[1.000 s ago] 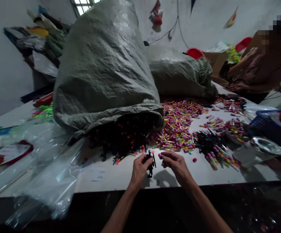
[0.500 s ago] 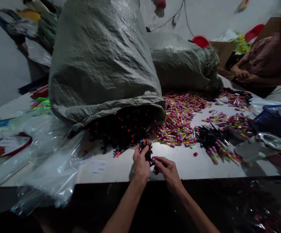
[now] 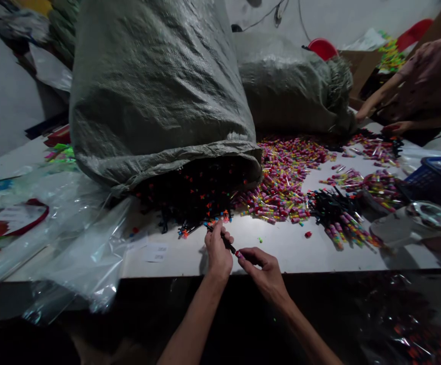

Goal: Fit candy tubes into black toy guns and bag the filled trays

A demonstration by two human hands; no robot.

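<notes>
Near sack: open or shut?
Open. The sack gapes at its lower end, black pieces showing in the opening and out on the table.

A thin black stick [image 3: 228, 245] juts out of the left grip [image 3: 217, 253], slanting down towards the right grip [image 3: 263, 266]. Pinched in the right grip's fingertips, right at the stick's lower end, I see a small tube [image 3: 239, 255], red nearest the stick and pinkish beyond; whether they're joined I can't tell.
</notes>
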